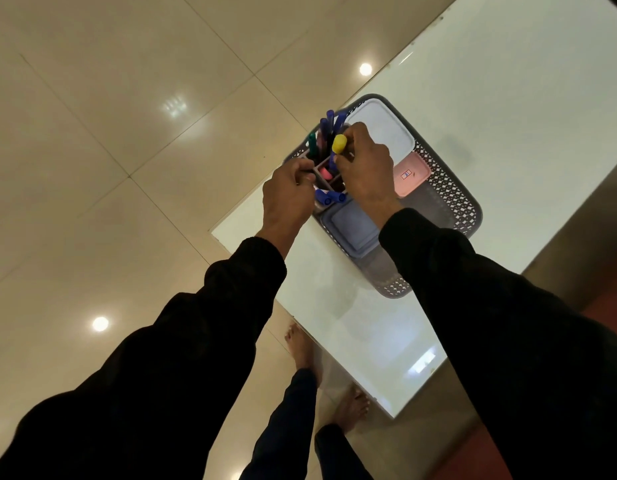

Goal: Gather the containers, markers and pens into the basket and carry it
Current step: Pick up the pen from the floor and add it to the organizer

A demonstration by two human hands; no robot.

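A grey perforated basket (456, 199) stands at the corner of a white table (528, 109). Inside it lie a white-lidded container (383, 129), a pink-lidded container (412, 174) and a grey-lidded container (352, 225). A divided pen holder (326, 168) at the basket's left end holds blue, green and pink markers. My right hand (366, 168) pinches a yellow-capped marker (339, 143) above the holder. My left hand (288, 195) grips the holder's near-left edge, fingers curled over it.
Glossy beige floor tiles (127, 133) spread to the left, with ceiling lights reflected in them. My bare feet (302, 348) stand by the table's near edge. A reddish surface (608, 306) shows at the right beyond the table.
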